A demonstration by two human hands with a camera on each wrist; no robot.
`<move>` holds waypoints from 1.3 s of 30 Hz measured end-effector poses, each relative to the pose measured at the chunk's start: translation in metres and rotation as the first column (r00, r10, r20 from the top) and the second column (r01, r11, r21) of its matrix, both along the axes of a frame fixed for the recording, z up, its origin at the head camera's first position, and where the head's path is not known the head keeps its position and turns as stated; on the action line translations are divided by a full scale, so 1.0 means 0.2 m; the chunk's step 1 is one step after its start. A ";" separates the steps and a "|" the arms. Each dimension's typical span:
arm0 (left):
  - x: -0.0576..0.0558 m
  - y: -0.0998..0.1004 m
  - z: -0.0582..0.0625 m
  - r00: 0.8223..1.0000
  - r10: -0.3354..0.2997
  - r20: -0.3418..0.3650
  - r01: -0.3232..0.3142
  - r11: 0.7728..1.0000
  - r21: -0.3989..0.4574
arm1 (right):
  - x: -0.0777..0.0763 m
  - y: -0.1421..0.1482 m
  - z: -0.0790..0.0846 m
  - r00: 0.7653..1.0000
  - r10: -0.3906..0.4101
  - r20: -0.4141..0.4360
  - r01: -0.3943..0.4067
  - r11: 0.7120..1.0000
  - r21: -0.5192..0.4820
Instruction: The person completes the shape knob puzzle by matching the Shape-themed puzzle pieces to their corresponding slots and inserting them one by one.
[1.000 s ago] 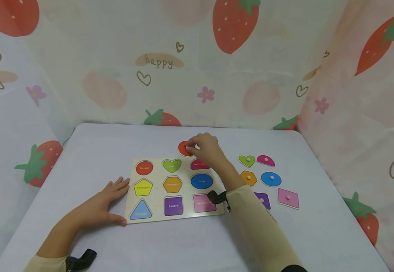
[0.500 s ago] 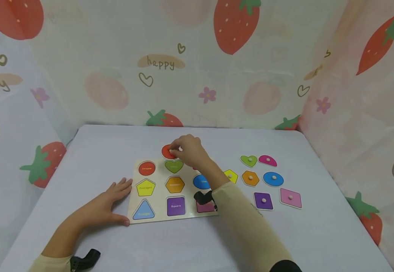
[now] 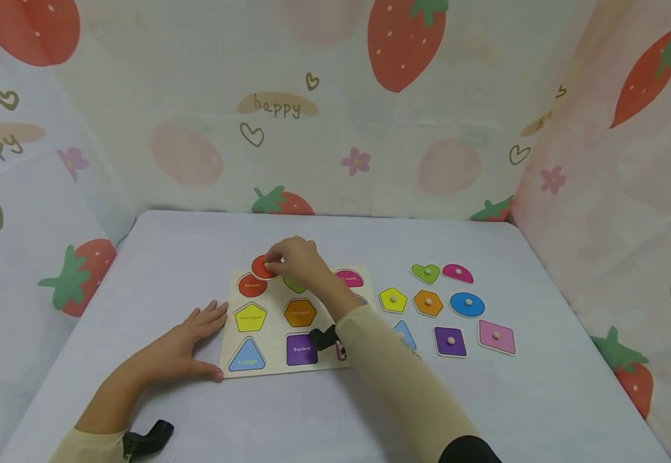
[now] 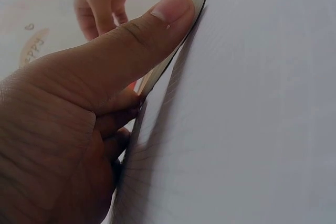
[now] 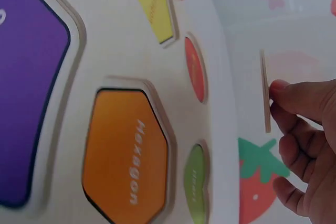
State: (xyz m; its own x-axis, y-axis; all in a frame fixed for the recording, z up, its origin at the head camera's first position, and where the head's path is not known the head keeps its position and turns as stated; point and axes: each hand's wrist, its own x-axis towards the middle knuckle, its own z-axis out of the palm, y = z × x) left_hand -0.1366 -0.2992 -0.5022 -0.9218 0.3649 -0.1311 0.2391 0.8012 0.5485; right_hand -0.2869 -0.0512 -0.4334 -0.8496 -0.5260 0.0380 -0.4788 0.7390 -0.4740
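Note:
My right hand [image 3: 301, 262] pinches a red round puzzle piece [image 3: 259, 267] with thumb and fingertips. Seen edge-on in the right wrist view, that thin wooden disc [image 5: 265, 95] is held above the puzzle board [image 3: 274, 303]. In the head view it overlaps the far edge of the red "Circular" recess [image 3: 252, 287] at the board's far left corner. My left hand [image 3: 180, 346] lies at the board's left edge with fingers spread, and its thumb touches the near left corner. The left wrist view shows this thumb [image 4: 142, 40] along the board's edge.
Several knobbed pieces lie right of the board, among them a green heart [image 3: 425, 274], yellow pentagon [image 3: 393, 301], orange hexagon [image 3: 429, 304], blue oval [image 3: 466, 305], purple square [image 3: 450, 342] and pink rectangle [image 3: 496, 337]. My right sleeve [image 3: 393, 379] partly covers a blue triangle [image 3: 405, 333].
My right hand has carried the red round piece leftward and slightly nearer, from behind the board's right part to its far left corner. The left hand keeps its place at the board's edge.

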 end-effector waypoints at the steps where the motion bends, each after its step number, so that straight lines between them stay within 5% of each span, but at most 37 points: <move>1: 0.00 0.00 0.00 1.000 -0.001 -0.001 0.001 1.000 0.001 | 0.00 -0.01 -0.01 1.000 -0.004 0.015 0.004 1.000 0.000; 19: 0.00 0.00 0.00 1.000 -0.014 -0.011 0.015 1.000 0.015 | -0.01 -0.16 -0.17 0.998 -0.007 0.062 0.002 0.997 0.074; 39: 0.00 -0.01 0.00 1.000 -0.007 0.001 0.007 1.000 0.016 | 0.01 -0.21 -0.19 0.998 -0.021 0.058 0.014 0.992 0.123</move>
State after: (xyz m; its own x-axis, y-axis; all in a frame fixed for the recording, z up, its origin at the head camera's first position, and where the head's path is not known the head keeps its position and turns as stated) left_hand -0.1366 -0.3015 -0.5027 -0.9190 0.3734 -0.1261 0.2442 0.7906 0.5616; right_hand -0.2858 -0.0929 -0.4706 -0.8576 -0.5086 -0.0762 -0.4391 0.8013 -0.4064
